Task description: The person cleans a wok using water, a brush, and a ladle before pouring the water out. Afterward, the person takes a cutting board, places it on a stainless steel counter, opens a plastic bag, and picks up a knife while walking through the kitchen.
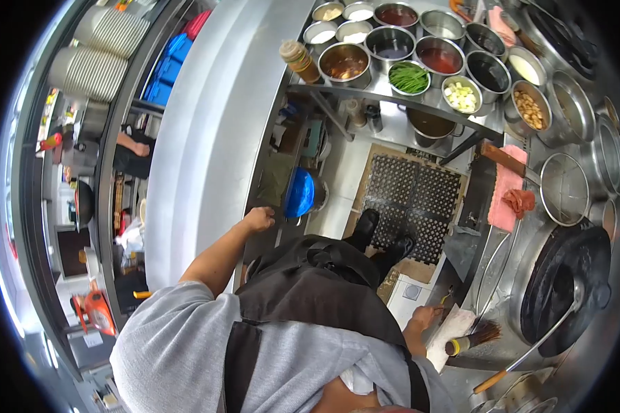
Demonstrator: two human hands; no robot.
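My left hand [260, 219] is closed at the edge of the steel counter [207, 138], left of a blue-covered round container [300, 193]; what it holds, if anything, is hidden. Low on the right, my right hand [427, 316] reaches down to the front of the stove, by a small yellow piece [448, 297]. Its fingers are too small and partly hidden to read. Beside it lie a white cloth [452, 337] and a brush with dark bristles [477, 337].
Metal pots of sauces and chopped food [410, 77] stand on a steel shelf ahead. At right are a black wok [565, 289] with a ladle, a strainer [564, 189] and a pink cloth [505, 189]. A perforated black mat [413, 203] covers the floor. Stacked plates [89, 72] stand at left.
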